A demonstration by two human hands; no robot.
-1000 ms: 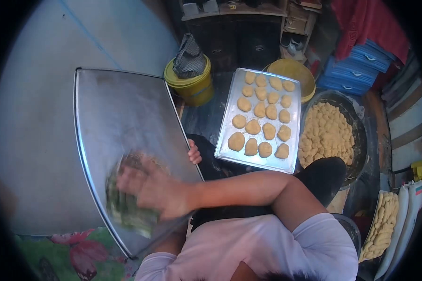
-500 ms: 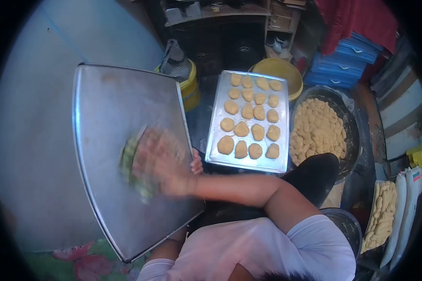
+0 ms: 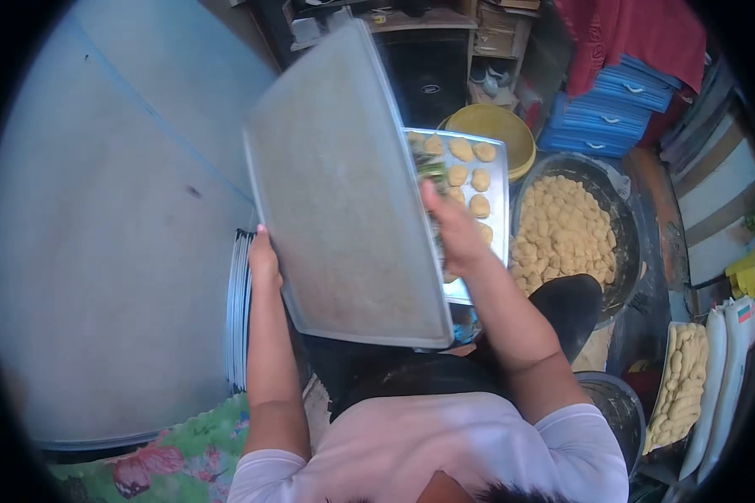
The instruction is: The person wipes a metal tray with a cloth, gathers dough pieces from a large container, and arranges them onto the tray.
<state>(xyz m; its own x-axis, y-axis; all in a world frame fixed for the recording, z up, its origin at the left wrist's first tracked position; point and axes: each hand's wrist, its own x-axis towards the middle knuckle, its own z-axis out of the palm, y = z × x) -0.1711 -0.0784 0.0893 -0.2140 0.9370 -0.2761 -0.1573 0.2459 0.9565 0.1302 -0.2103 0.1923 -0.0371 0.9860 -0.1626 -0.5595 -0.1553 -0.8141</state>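
A large metal tray (image 3: 344,201) stands tilted up in front of me, its broad dull face toward me. My left hand (image 3: 264,260) grips its left edge. At its right edge is my right hand (image 3: 457,226), closed on that edge, with a green checked cloth (image 3: 432,174) pressed between the hand and the tray's far side. Behind, partly hidden by the raised tray, lies a second metal tray (image 3: 499,189) with rows of flattened dough pieces (image 3: 481,205).
A dark basin (image 3: 633,243) heaped with dough pieces sits at the right, beside a yellow tub (image 3: 520,138) and blue drawers (image 3: 600,121). Several stacked trays (image 3: 239,310) stand on edge at the left. A dough-filled tray (image 3: 679,386) lies lower right.
The tray has swung right and upright, now covering part of the dough tray. My right hand has left its face for the right edge; my left hand now shows at the left edge.
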